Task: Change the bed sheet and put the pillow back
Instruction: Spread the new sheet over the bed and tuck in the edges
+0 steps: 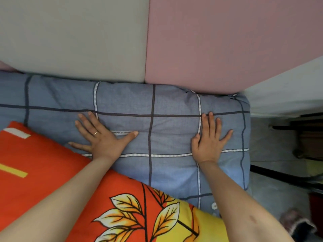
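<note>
The blue-grey checked fabric pillow (pixel 166 133) lies at the head of the bed, its far edge against the padded headboard, which has a grey panel (pixel 73 37) and a pink panel (pixel 218 41). The left hand (pixel 103 138) rests flat on the left part of the pillow; its grip is spread, fingers straight and holding nothing, with a thin ring (pixel 95 133) on one finger. The right hand (pixel 209 138) rests flat near the pillow's right end, grip likewise spread. The orange and yellow leaf-printed bed sheet (pixel 52 172) borders the pillow's near edge, beneath the left forearm. A fluffy slipper (pixel 295 222) lies on the floor (pixel 272 145) at right.
</note>
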Available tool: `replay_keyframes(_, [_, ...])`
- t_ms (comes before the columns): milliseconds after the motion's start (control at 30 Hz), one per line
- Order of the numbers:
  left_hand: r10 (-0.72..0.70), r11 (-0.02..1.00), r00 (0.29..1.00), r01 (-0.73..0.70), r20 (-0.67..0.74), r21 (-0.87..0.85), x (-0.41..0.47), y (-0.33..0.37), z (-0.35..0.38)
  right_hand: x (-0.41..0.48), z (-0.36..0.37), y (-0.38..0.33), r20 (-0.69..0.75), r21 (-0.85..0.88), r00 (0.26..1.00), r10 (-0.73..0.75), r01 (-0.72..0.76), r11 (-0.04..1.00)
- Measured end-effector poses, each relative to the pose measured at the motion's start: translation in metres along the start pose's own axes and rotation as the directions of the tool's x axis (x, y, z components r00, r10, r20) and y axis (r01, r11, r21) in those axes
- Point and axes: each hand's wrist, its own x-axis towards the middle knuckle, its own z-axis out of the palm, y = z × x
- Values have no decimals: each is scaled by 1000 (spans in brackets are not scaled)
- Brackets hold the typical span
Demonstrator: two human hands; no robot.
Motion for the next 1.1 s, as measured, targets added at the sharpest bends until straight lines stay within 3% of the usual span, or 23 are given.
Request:
replay_keyframes(167, [-37,996,999,35,-15,-81,-29,0,11,6,-6,-3,88,-25,996,-22,24,999])
replay_keyframes(267, [-79,966,988,109,130,-235,-82,8,24,5,-17,-11,142,-18,990,-20,23,1000])
replay_keyframes(367, [-111,958,962,170,247,-230,-89,19,36,6,-14,-6,116,36,992,-45,41,999])
replay_keyframes(433, [-192,951,960,234,205,-204,-82,19,45,5,-2,-2,53,80,993,-106,102,992])
replay_keyframes(1100, [-161,976,974,182,159,-124,-88,20,60,0,9,11,-123,129,977,-173,188,974])
